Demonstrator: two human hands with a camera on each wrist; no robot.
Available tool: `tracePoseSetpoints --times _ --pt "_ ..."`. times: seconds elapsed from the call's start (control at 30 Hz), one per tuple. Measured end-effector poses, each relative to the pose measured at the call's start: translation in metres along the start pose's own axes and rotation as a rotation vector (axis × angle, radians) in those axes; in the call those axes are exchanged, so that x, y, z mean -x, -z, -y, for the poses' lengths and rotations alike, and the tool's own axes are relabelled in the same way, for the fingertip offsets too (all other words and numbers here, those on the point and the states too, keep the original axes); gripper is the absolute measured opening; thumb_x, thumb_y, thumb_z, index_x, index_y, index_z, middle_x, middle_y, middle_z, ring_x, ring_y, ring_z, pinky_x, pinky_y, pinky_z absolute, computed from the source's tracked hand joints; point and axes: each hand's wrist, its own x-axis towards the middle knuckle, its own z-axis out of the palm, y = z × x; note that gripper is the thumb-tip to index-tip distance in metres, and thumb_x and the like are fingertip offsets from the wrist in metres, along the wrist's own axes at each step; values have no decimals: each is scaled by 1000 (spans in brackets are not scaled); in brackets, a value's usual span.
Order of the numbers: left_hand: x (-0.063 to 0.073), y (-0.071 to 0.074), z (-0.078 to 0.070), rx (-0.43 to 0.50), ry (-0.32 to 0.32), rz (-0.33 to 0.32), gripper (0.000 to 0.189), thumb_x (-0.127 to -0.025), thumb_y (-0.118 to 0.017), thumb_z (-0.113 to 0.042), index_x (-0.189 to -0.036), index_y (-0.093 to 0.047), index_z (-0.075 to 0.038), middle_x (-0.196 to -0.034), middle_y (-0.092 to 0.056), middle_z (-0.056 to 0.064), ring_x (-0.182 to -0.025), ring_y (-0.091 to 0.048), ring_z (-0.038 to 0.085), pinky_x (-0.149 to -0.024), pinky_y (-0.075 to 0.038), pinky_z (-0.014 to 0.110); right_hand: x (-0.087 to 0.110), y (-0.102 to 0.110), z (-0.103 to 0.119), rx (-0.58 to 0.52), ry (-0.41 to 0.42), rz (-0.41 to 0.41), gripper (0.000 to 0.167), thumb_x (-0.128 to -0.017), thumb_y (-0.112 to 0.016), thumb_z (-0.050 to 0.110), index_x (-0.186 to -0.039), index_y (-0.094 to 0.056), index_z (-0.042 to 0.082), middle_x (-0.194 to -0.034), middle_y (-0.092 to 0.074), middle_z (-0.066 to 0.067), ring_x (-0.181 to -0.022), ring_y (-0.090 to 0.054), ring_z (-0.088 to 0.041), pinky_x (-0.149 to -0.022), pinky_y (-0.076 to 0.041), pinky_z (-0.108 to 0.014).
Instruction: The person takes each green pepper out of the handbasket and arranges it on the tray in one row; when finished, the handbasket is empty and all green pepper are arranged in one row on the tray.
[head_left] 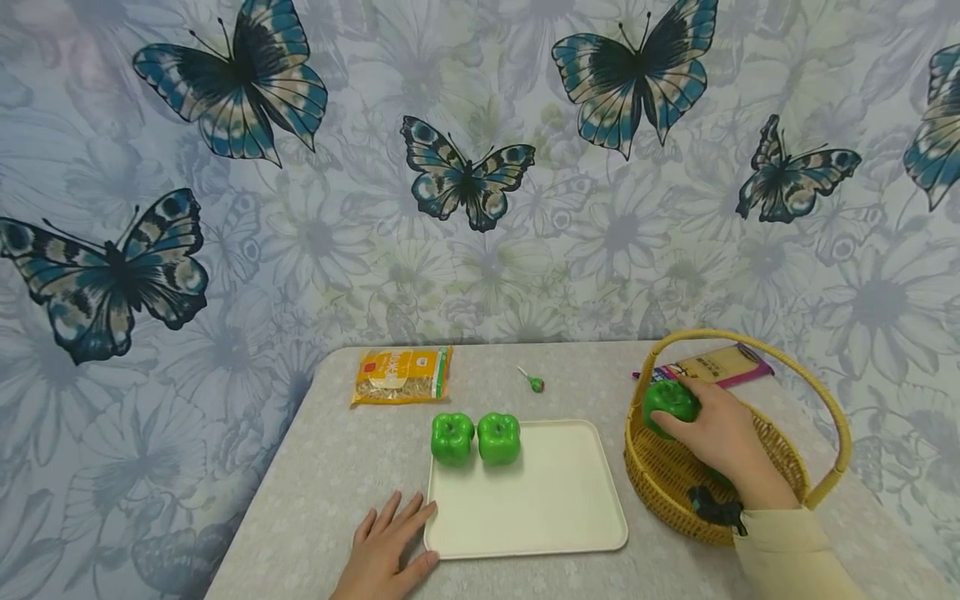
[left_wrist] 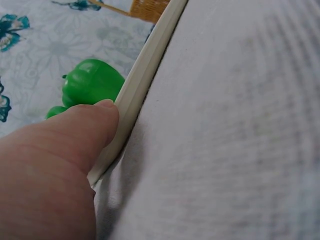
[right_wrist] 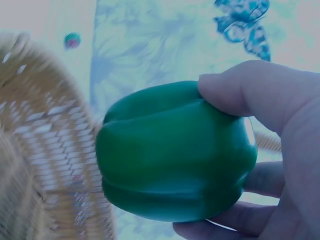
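In the head view my right hand (head_left: 723, 433) grips a green bell pepper (head_left: 670, 407) over the wicker basket (head_left: 652, 492), inside its raised handle. The right wrist view shows the thumb above this pepper (right_wrist: 175, 155) and the fingers beneath it. Two more green bell peppers (head_left: 453, 439) (head_left: 498, 439) stand side by side at the back left of a cream tray (head_left: 540, 508). My left hand (head_left: 390, 546) rests with spread fingers at the tray's left edge, its thumb touching the rim in the left wrist view.
Inside the basket lie a dark object (head_left: 716, 507) and a partly hidden green thing. A yellow packet (head_left: 402, 375) lies at the back left, a small green item with a pale stick (head_left: 536, 383) at the back middle. Behind the basket is a purple-edged package (head_left: 720, 367). A butterfly-patterned wall closes the back.
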Motion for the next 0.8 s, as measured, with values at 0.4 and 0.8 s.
tracePoseSetpoints --times 0.4,0.8 --pt "2 3 -1 7 31 11 70 -95 -51 -74 -151 -53 -32 -158 -49 8 -153 -29 45 -112 -14 79 -15 -24 52 -182 69 116 87 -93 -72 55 -153 -45 -2 -146 -53 -29 -127 -56 -48 -97 -51 -62" --pt "1 0 2 15 21 17 71 -94 -51 -75 -152 -52 -34 -159 -48 7 -153 -28 44 -112 -13 77 -35 -92 87 -166 172 322 75 -85 -86 32 -145 -56 0 -137 -63 -21 -113 -65 -33 -91 -57 -48"
